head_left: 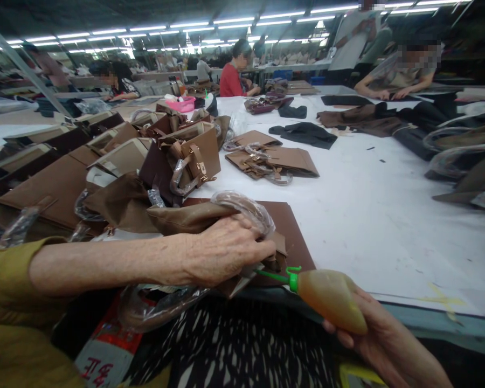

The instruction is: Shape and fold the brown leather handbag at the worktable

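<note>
My right hand (359, 323) is wrapped round a squeeze bottle (327, 296) with amber liquid and a green nozzle. The bottle lies tilted on its side, its thin green tip pointing left to the edge of a brown handbag (189, 216). My left hand (230, 248) is closed over that bag near its plastic-wrapped handle (246, 207); the fingertips are partly hidden behind the hand. Another wrapped handle (157, 312) hangs below my left wrist, over the table's front edge. Under the bag lies a flat dark brown panel (299, 242).
Rows of brown handbags (60, 178) crowd the left side. Flat tan bags (275, 156) lie mid-table, with dark pieces (303, 133) behind them on the white table surface (372, 226). More wrapped bags (469, 161) are at the right. Co-workers sit farther back, one in a red top (231, 81).
</note>
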A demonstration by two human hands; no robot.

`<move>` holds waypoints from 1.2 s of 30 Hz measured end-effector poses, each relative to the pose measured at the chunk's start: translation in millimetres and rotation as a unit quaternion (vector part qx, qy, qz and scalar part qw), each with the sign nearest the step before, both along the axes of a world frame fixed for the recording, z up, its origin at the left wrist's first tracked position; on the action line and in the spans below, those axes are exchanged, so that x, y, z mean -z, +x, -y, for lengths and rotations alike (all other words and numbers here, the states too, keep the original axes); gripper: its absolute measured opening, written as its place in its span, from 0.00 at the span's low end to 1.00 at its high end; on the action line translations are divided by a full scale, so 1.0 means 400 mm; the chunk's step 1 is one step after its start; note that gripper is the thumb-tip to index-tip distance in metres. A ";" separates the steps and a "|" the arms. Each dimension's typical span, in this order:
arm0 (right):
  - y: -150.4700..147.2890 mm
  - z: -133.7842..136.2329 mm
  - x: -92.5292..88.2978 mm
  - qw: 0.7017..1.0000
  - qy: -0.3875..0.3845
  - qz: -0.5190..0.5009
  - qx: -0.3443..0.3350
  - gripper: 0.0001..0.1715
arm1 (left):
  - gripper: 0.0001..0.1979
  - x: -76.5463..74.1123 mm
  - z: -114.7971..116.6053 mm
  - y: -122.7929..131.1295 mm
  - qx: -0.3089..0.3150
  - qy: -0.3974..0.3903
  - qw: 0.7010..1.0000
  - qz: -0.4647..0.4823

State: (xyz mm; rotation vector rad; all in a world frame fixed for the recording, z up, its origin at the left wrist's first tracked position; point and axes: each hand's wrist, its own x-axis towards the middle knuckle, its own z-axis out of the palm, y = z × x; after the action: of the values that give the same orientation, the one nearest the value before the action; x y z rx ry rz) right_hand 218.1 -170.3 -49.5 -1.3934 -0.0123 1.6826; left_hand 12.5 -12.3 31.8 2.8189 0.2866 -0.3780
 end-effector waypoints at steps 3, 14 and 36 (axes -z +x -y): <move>0.027 -0.006 0.038 0.999 0.007 0.020 -0.036 0.26 | 0.16 -0.004 0.003 -0.002 -0.001 -0.004 1.000 -0.001; 0.037 -0.029 0.052 0.992 0.036 0.105 -0.056 0.31 | 0.18 0.019 -0.003 -0.003 0.000 0.039 0.999 0.016; 0.007 -0.001 0.046 0.999 0.028 0.030 0.023 0.23 | 0.13 0.015 0.003 -0.010 -0.003 0.038 0.999 0.033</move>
State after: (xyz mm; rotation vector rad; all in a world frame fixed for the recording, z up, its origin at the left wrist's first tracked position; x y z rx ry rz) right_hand 220.9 -169.8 -67.8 -1.3920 -0.0596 1.5903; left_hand 8.6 -13.4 25.8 2.8976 0.3009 -0.2789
